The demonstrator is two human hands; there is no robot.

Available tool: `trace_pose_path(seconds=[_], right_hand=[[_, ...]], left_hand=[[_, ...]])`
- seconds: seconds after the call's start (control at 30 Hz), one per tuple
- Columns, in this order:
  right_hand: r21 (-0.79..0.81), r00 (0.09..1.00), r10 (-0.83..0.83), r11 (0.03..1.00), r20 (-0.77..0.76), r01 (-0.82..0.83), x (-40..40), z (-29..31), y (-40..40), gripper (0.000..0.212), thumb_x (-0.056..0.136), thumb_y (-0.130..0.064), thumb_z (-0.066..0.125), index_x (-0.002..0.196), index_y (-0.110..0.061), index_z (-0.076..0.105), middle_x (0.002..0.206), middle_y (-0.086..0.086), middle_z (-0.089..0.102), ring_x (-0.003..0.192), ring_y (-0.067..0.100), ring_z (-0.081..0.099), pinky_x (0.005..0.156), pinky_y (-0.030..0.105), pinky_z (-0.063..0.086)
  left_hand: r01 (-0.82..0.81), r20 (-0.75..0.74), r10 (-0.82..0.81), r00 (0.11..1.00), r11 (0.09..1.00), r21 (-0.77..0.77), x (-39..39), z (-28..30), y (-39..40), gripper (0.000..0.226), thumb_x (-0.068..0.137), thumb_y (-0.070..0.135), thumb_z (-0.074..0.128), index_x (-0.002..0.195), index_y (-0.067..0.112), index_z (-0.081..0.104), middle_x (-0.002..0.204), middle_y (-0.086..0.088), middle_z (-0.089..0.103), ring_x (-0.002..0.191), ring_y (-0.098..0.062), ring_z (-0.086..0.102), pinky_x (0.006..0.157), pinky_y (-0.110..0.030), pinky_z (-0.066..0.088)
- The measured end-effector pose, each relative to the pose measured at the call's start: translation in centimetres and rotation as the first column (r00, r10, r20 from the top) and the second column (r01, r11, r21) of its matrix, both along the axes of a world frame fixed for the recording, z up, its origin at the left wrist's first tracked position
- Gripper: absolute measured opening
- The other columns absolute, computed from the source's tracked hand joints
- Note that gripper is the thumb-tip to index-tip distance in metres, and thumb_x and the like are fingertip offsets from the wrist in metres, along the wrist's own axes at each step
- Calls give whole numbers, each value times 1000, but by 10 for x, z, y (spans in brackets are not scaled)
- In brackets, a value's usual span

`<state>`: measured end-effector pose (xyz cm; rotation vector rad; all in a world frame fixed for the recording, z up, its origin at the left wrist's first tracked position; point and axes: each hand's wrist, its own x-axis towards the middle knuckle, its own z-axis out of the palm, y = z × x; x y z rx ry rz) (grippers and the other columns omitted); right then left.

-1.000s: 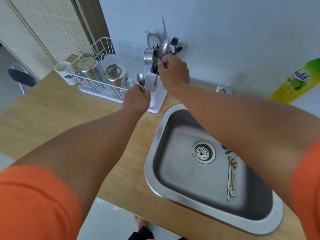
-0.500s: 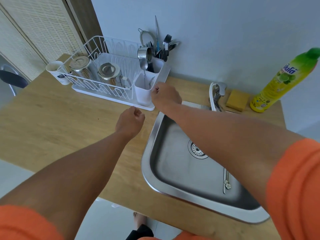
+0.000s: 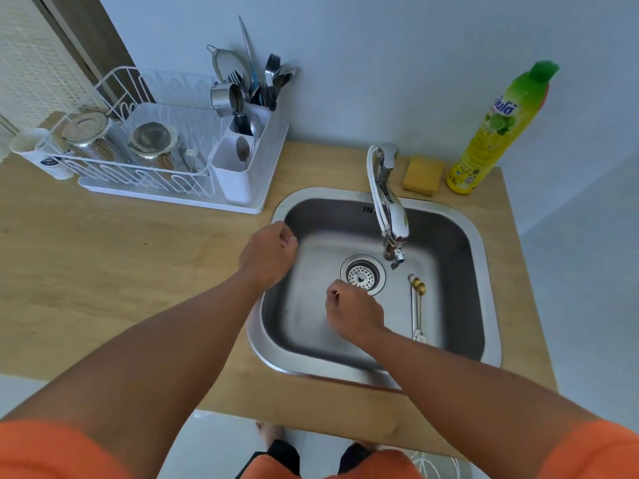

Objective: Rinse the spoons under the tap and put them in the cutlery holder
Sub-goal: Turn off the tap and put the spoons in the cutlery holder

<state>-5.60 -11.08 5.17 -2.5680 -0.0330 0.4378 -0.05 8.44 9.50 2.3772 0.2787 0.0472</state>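
A slim spoon (image 3: 416, 307) with a gold bowl lies on the floor of the steel sink (image 3: 484, 271), to the right of the drain. My right hand (image 3: 352, 314) hovers inside the sink just below the drain, fingers loosely curled, holding nothing. My left hand (image 3: 268, 252) is over the sink's left rim, fingers curled and empty. The chrome tap (image 3: 389, 205) reaches over the basin; no water runs. The white cutlery holder (image 3: 235, 167) stands at the drying rack's right end with spoons in its near compartment and forks behind.
A white wire drying rack (image 3: 138, 160) with steel pots and a white cup sits at the back left. A yellow sponge (image 3: 422, 175) and a yellow-green dish soap bottle (image 3: 498, 133) stand behind the sink. The wooden counter (image 3: 103, 271) ends near my legs.
Both hands left the cutlery holder, where they put spoons, and moved back to the sink. The right hand now sits low in the basin; the view tilted down.
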Motion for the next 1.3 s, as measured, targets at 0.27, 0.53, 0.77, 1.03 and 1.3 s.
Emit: trace_pose_path(seconds=[0.27,0.53,0.77,1.03,1.3], right_hand=[[-184,964,-175,973,-199,138,-4,-14,-95,23,95,-33,47,107,-23,65,114,5,69,103,30,64,74,33,45],[-169,914,-329,941,-239,295,11,-10,-143,19,95,-23,50,94,-9,62,106,16,69,85,32,61,72,30,47],[-135,871,-429,903,-238,408,19,-11,-157,21,98,-22,49,101,-7,62,113,18,69,104,36,67,73,29,44],[-96,848,-469,883,-246,460,22,-14,-169,26,100,-18,49,115,-4,65,120,19,69,110,36,65,76,29,45],[-92,819,-483,873,-310,479,30,-13,-171,25,99,-17,53,117,-4,66,120,18,69,109,35,67,76,30,49]], left_hand=[[168,-192,-165,967,986,-6,-2,-35,-73,8,94,33,59,93,27,64,94,7,69,88,-23,65,79,-35,54],[276,-383,-260,886,961,-13,-15,-74,-143,15,93,36,52,91,29,64,103,-1,73,90,-28,67,75,-35,55],[247,-446,-293,846,956,-160,-11,-97,-198,12,88,33,62,78,27,62,86,2,69,77,-27,71,77,-45,63],[196,-475,-240,847,970,-141,11,-106,-246,31,83,30,66,58,15,54,59,-1,57,64,-27,59,59,-31,43],[209,-552,-183,813,978,-15,17,-108,-267,24,86,31,70,90,7,65,94,-14,70,89,-35,70,74,-39,56]])
